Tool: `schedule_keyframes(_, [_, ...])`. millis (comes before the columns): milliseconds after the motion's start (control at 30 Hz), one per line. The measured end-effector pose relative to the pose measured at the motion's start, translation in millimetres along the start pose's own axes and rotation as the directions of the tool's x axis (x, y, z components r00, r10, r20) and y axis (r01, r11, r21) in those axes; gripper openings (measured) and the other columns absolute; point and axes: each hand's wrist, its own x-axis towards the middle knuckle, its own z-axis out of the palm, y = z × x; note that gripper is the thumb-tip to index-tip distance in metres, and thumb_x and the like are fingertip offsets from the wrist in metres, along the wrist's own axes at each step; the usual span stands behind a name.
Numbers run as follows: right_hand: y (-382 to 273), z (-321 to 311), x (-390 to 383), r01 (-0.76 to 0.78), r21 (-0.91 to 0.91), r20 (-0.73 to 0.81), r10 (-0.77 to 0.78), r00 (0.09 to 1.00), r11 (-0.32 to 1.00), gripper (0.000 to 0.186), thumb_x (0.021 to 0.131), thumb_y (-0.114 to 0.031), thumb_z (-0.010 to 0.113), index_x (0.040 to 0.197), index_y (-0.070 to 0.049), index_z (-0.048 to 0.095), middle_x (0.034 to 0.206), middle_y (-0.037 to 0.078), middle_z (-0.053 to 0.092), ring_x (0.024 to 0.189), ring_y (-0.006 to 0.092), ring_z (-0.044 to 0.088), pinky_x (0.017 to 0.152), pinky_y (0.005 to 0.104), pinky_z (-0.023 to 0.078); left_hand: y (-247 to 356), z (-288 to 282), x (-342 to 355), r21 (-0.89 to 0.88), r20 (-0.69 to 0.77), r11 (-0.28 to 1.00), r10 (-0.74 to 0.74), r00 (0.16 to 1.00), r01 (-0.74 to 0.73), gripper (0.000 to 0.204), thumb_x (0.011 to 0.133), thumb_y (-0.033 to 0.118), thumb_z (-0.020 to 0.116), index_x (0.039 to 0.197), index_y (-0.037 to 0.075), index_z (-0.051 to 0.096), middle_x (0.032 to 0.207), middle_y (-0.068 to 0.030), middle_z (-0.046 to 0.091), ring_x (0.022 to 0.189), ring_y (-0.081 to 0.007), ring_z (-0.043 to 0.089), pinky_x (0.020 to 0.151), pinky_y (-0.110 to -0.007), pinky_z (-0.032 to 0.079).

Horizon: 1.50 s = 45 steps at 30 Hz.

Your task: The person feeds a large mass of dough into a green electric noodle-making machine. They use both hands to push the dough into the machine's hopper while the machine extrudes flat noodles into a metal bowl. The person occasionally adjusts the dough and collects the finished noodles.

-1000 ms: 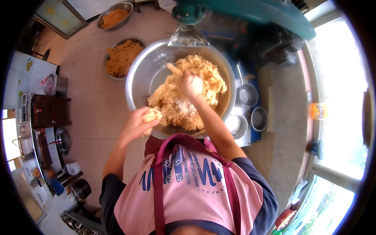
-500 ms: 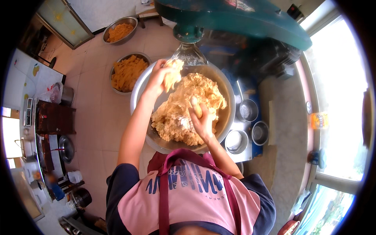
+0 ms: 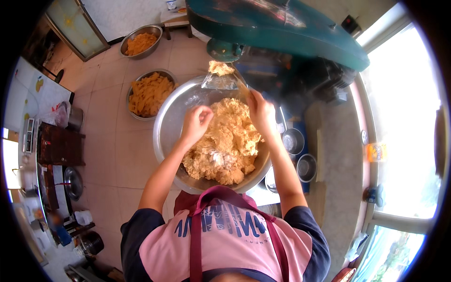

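Observation:
A large steel bowl [image 3: 162, 134] in front of me holds a rough heap of pale orange dough [image 3: 225, 141], with a whitish floury patch on its near part. Above the dough's left side, my left hand [image 3: 196, 123] has its fingers curled towards the thumb, and no dough shows in it. My right hand [image 3: 261, 113] grips what looks like a wooden-handled scraper [image 3: 242, 88] at the bowl's far side. The tool is beside the flared metal beater [image 3: 218, 83], and its working end is hard to make out. A lump of dough [image 3: 221, 68] sticks to the beater.
A green mixer [image 3: 277, 33] overhangs the bowl's far side. Two basins of orange pieces stand on the floor to the left, one nearer [image 3: 151, 96] and one farther [image 3: 141, 42]. On the right are small metal pans [image 3: 307, 168] and a stone ledge [image 3: 345, 155] by the window.
My left hand has let go of its dough lump and moved down. My right hand has lifted the tool from over the dough to the beater, where a lump now shows.

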Motion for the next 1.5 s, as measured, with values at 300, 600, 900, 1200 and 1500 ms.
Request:
schedule_keyframes(300, [45, 148, 125, -0.051, -0.523, 0.249, 0.21, 0.946, 0.851, 0.03, 0.093, -0.028, 0.05, 0.089, -0.007, 0.07, 0.092, 0.018, 0.071, 0.087, 0.0358, 0.07, 0.076, 0.0436, 0.057, -24, -65, -153, 0.357, -0.067, 0.934, 0.01, 0.998, 0.015, 0.006, 0.084, 0.008, 0.066, 0.086, 0.003, 0.063, 0.082, -0.0109, 0.064, 0.078, -0.0297, 0.061, 0.069, -0.036, 0.049])
schedule_keyframes(600, [-22, 91, 101, 0.016, -0.538, 0.258, 0.147, 0.955, 0.843, 0.031, 0.091, -0.034, 0.055, 0.086, -0.008, 0.07, 0.086, 0.02, 0.07, 0.083, 0.0407, 0.068, 0.074, 0.0493, 0.055, -20, -65, -164, 0.442, -0.176, 0.897, 0.052, 0.983, 0.032, 0.009, 0.079, 0.01, 0.066, 0.075, 0.009, 0.058, 0.07, -0.0058, 0.06, 0.069, -0.0256, 0.057, 0.063, -0.036, 0.047])
schedule_keyframes(900, [-2, 139, 116, 0.093, -0.499, 0.364, 0.111, 0.925, 0.862, 0.024, 0.091, -0.029, 0.052, 0.098, -0.014, 0.069, 0.091, 0.019, 0.07, 0.086, 0.0389, 0.069, 0.076, 0.0491, 0.055, -26, -69, -169, 0.459, -0.176, 0.887, 0.039, 0.984, 0.047, 0.008, 0.078, 0.009, 0.065, 0.075, 0.009, 0.058, 0.07, -0.0065, 0.06, 0.07, -0.0256, 0.058, 0.063, -0.036, 0.048])
schedule_keyframes(1200, [29, 123, 100, 0.145, -0.715, 0.328, 0.145, 0.933, 0.684, 0.022, 0.089, -0.019, 0.051, 0.104, -0.008, 0.062, 0.089, 0.022, 0.07, 0.084, 0.0413, 0.069, 0.074, 0.0478, 0.056, -28, -68, -169, 0.437, -0.154, 0.899, 0.052, 0.987, 0.021, 0.009, 0.079, 0.011, 0.065, 0.075, 0.008, 0.057, 0.073, -0.0055, 0.059, 0.073, -0.0243, 0.058, 0.066, -0.036, 0.049])
schedule_keyframes(1500, [-21, 112, 108, 0.122, -0.647, 0.312, 0.115, 0.943, 0.753, 0.033, 0.094, -0.038, 0.051, 0.087, -0.01, 0.068, 0.089, 0.023, 0.069, 0.085, 0.0452, 0.066, 0.073, 0.0526, 0.054, -33, -72, -171, 0.416, -0.172, 0.908, 0.033, 0.985, 0.042, 0.009, 0.08, 0.01, 0.064, 0.075, 0.007, 0.056, 0.073, -0.0066, 0.058, 0.074, -0.0244, 0.058, 0.066, -0.035, 0.049])
